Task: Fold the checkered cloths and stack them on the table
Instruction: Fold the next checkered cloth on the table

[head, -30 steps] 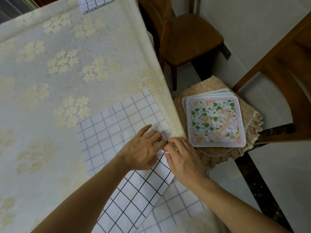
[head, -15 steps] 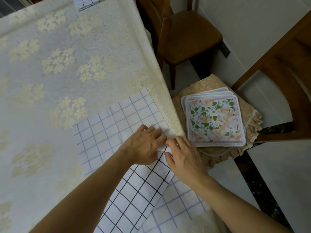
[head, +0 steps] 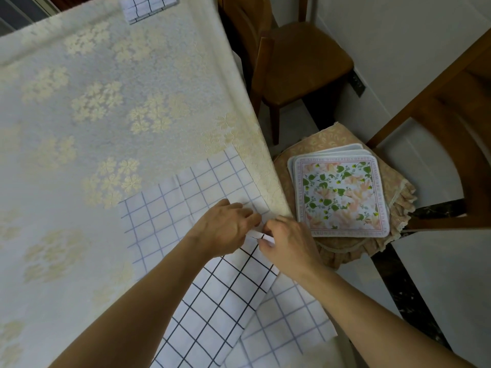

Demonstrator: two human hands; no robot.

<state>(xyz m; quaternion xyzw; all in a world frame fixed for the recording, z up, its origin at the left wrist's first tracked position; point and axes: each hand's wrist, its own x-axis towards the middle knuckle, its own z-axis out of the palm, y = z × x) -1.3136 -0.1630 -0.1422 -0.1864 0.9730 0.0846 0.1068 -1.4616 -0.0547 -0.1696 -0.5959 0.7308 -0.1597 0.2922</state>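
A white cloth with thin blue-grey check lines (head: 170,208) lies flat near the table's right edge. Across it, a white cloth with darker black check lines (head: 212,309) runs diagonally toward me. My left hand (head: 225,229) and my right hand (head: 289,245) meet at the top corner of the dark-lined cloth and pinch it between fingertips. That corner is lifted slightly off the cloth beneath. A folded checkered cloth (head: 148,6) sits at the table's far edge, partly cut off by the frame.
The table wears a cream floral tablecloth (head: 93,115). A cushioned stool to the right carries a stack of floral placemats (head: 342,195). A wooden chair (head: 300,65) stands beyond the table's corner, and a wooden frame (head: 451,144) rises at the right.
Both hands stay at the same corner; the fingers have closed more tightly on it and the corner of the dark-lined cloth has risen a little.
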